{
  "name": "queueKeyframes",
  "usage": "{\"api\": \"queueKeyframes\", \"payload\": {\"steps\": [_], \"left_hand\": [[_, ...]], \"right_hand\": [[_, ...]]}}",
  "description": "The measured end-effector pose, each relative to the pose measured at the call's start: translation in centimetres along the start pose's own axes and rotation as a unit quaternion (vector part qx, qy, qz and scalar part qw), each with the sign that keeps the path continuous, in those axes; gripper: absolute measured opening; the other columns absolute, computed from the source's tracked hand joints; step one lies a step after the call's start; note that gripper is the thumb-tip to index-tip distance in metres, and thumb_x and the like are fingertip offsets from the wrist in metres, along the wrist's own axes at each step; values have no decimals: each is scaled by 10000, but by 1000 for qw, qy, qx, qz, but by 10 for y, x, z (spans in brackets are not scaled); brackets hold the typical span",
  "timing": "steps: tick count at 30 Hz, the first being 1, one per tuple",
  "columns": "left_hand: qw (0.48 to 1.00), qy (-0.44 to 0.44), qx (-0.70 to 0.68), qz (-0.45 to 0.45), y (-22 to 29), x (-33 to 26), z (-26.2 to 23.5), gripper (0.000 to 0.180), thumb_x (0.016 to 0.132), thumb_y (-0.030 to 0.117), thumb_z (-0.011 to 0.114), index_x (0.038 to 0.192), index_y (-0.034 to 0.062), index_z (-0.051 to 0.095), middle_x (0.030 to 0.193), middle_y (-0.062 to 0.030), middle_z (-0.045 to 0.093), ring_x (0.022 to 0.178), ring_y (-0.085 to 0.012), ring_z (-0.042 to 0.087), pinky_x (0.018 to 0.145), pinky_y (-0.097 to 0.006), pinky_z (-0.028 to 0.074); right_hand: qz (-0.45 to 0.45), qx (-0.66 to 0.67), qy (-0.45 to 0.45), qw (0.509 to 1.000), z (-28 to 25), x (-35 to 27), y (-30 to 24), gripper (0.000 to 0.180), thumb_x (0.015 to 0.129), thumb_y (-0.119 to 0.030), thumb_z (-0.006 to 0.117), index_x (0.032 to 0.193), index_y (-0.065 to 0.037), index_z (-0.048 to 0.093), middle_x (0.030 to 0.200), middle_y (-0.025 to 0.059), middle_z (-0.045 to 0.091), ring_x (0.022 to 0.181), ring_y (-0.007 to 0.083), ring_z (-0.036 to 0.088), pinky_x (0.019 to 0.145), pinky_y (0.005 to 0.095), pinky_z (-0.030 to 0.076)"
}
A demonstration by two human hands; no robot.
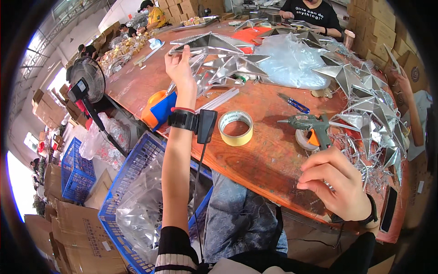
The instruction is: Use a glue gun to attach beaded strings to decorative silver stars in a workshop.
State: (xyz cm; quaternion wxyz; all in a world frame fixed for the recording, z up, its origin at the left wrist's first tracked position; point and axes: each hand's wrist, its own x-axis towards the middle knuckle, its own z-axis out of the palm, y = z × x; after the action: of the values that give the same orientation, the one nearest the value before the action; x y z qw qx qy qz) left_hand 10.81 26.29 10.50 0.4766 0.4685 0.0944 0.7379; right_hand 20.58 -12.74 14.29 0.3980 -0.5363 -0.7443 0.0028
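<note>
Silver star up at about 12 o'clock is what the left hand has got, fingers wrapped round its lower edge and lifting it a bit off the reddish wooden surface. More silver stars are piled just right of that hand, plus a whole heap of them out at 3 o'clock. The left wrist has a black band with a small black box and a cable hanging off it.

Right hand sits down at 4 o'clock over the near edge of the surface, fingers curled in close together, thumb meeting the fingertips. Can't tell if anything is pinched in there. Just above it stands a green and orange glue gun, and left of that a roll of yellowish tape lying flat. Small blue-handled cutter past the tape, clear plastic bag at 1 o'clock. Blue plastic crate with bagged stuff at 7 o'clock, below the surface.
</note>
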Motion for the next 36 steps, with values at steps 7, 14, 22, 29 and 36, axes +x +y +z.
{"api": "queueKeyframes", "payload": {"steps": [7,14,22,29,36], "left_hand": [[989,-30,128,-73,-13,4,-12,389,746,23,721,1065,18,498,926,-99,601,804,-136,580,699,-241,454],[965,-55,223,-124,9,-17,-1,735,713,97,770,1288,0,323,1148,-172,518,921,-177,567,788,-273,464],[953,-111,254,-123,-3,-13,-33,765,742,72,737,1344,30,266,1234,-212,486,1039,-197,540,859,-294,459],[956,-53,287,-26,43,-70,-58,645,839,189,650,1342,48,271,1227,-163,490,1047,-196,528,838,-281,458],[968,110,202,-98,118,-200,-86,465,887,189,507,1284,2,352,1186,-137,491,1057,-227,527,846,-325,449]], "right_hand": [[17,19,25,999,-1,-4,-1,211,675,81,673,850,-11,601,865,97,579,781,249,583,683,312,479],[7,13,53,998,-1,-4,-3,263,638,116,679,854,-21,620,838,100,588,758,246,591,650,312,479],[1,-2,40,999,-4,-4,-12,275,629,140,642,844,-31,645,816,95,585,726,241,589,620,303,469],[68,29,50,996,1,-6,-6,227,671,113,658,856,-9,609,811,100,601,716,205,603,626,285,476],[60,-34,15,997,-11,9,17,167,737,93,608,862,-6,554,793,61,582,714,161,602,662,268,479]]}}
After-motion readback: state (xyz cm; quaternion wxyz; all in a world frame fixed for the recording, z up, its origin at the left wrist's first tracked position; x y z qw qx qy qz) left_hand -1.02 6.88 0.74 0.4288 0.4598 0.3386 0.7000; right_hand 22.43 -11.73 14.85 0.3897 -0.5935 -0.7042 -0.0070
